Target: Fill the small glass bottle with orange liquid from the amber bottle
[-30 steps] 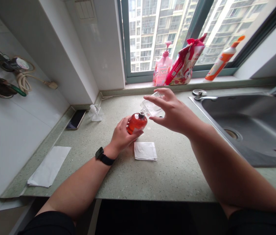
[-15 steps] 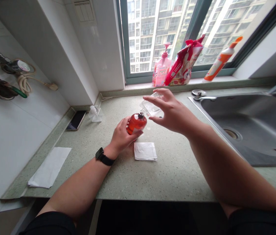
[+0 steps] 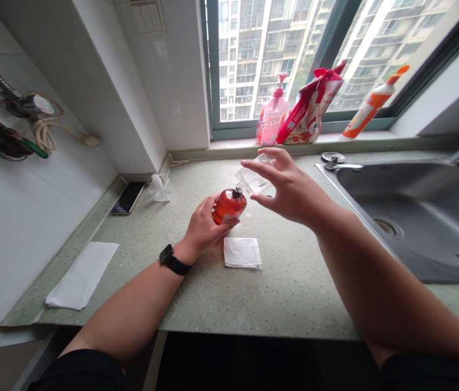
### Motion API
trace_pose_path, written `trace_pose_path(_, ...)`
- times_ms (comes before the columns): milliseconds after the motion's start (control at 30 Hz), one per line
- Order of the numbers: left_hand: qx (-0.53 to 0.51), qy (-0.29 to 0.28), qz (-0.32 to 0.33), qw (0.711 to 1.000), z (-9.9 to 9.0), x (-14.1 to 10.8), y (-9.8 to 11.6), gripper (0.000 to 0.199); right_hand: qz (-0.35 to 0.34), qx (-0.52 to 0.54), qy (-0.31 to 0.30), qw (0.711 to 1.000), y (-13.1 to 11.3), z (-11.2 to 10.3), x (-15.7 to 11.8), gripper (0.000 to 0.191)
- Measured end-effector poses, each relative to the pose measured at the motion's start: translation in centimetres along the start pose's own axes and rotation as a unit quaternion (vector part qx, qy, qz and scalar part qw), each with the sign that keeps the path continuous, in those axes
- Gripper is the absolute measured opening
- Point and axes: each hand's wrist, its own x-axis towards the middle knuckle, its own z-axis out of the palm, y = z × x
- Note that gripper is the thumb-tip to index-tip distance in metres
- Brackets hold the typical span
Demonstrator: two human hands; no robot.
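Observation:
My left hand (image 3: 209,221) is wrapped round a bottle of red-orange liquid (image 3: 229,205) with a dark neck, low over the counter. Between the thumb and fingers of my right hand (image 3: 280,182) is a clear, square-sided bottle (image 3: 255,176). It is tilted, with its mouth at the neck of the red bottle. Whether the two mouths touch, I cannot tell. A folded white tissue (image 3: 242,253) lies on the counter just in front of the red bottle. To the left stands a clear and white pump top (image 3: 159,187), its details hard to make out.
A phone (image 3: 128,198) and a white paper sheet (image 3: 83,276) lie on the left of the speckled counter (image 3: 213,304). At the right is a steel sink (image 3: 425,217). A pink pump bottle (image 3: 271,119), a red pouch (image 3: 311,106) and an orange-white bottle (image 3: 370,108) line the windowsill.
Both hands keep the same hold, and the bottles stay mouth to mouth. The whole view has shifted slightly; little else differs.

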Motion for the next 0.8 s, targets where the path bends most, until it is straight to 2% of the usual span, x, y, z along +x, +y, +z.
trace_pose_path(800, 0.011, -0.006, -0.009, 1.0, -0.21, 0.02, 0.62, 0.067, -0.014, -0.004, -0.001, 1.0, 0.14, -0.04, -0.03, 0.068)
